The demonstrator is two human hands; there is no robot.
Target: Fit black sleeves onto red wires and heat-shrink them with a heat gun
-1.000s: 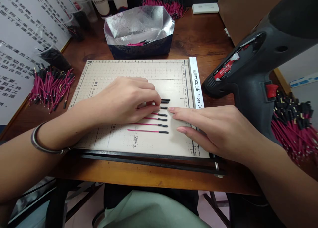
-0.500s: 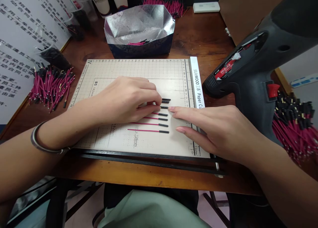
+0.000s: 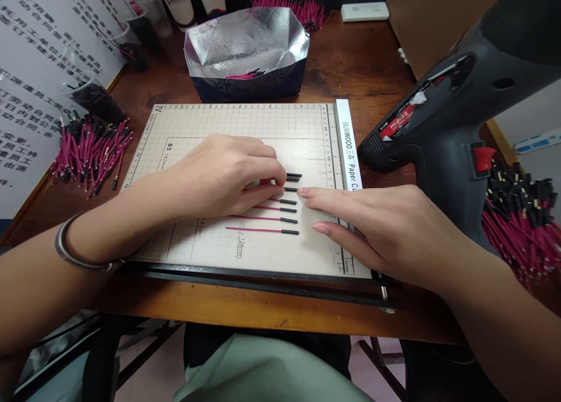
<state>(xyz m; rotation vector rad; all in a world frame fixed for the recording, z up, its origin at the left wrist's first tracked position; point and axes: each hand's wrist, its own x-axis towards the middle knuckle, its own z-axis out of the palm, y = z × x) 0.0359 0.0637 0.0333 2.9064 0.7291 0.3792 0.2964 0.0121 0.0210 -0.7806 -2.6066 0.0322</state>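
Note:
Thin magenta wires [image 3: 258,230] with black sleeves [image 3: 290,232] lie in a row across the white board of a paper cutter [image 3: 263,256]. Over the upper wires, my left hand [image 3: 232,171] is closed, thumb and forefinger pinching one wire just behind its black sleeve [image 3: 290,189]. Its palm and fingers hide the rest of that wire and parts of its neighbours. From the right, my right hand [image 3: 372,224] reaches in with fingers stretched out and nothing held. Its index fingertip is at the free end of the pinched wire's sleeve; the thumb rests lower, apart from the wires.
Behind the board stands a foil-lined box [image 3: 249,89] with a few wires inside. A black heat gun [image 3: 438,127] stands at the right beside a wire pile [image 3: 519,221]. Another wire pile [image 3: 90,153] lies left, near a plastic cup [image 3: 94,95]. Paper cups [image 3: 177,4] stand at the back.

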